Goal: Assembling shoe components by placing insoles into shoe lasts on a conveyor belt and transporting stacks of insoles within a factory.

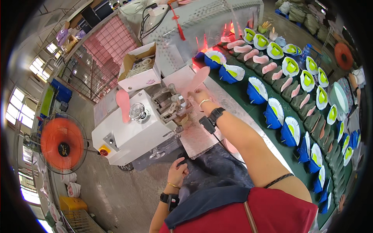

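Observation:
A white bench machine (128, 134) with a round metal dial and metal rollers stands before me. At its roller head, my right hand (199, 96) is closed, fingertips at the lower end of a pink insole (199, 79) that slants up and away. The fingers partly cover that end. Another pink insole (123, 105) lies on top of the machine, beside the dial. My left hand (177, 174) hangs low in front of the machine near my lap, fingers loosely bent and apart, with nothing visible in it.
On the right, a green conveyor (256, 116) carries blue-and-white shoe uppers (257, 90), dark moulds and pink insoles in rows. A white box (140, 73) of stringy material sits behind the machine. An orange fan (63, 143) stands left. Red light glows at the conveyor's far end.

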Motion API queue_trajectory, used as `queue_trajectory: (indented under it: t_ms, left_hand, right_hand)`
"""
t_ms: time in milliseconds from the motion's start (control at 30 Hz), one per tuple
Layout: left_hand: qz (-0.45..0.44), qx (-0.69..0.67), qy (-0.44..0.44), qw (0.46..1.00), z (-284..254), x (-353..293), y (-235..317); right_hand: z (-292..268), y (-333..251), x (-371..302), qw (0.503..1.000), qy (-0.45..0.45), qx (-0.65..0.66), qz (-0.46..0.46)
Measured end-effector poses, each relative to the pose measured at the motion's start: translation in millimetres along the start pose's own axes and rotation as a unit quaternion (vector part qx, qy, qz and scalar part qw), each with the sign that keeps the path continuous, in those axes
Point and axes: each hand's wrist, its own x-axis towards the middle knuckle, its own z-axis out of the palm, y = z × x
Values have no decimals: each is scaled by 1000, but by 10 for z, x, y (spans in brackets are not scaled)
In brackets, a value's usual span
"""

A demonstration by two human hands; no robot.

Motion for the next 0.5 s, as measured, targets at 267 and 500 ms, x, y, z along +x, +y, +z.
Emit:
queue_trajectory:
  t_ms: [267,500]
  left_hand:
    - [10,46,-18,999,276,260,-4]
    - [-18,136,-112,984,379,820,-276]
  right_hand:
    - [-2419,814,-359,960,148,234,35]
    - [-5855,2820,-2240,739,598,-310,-28]
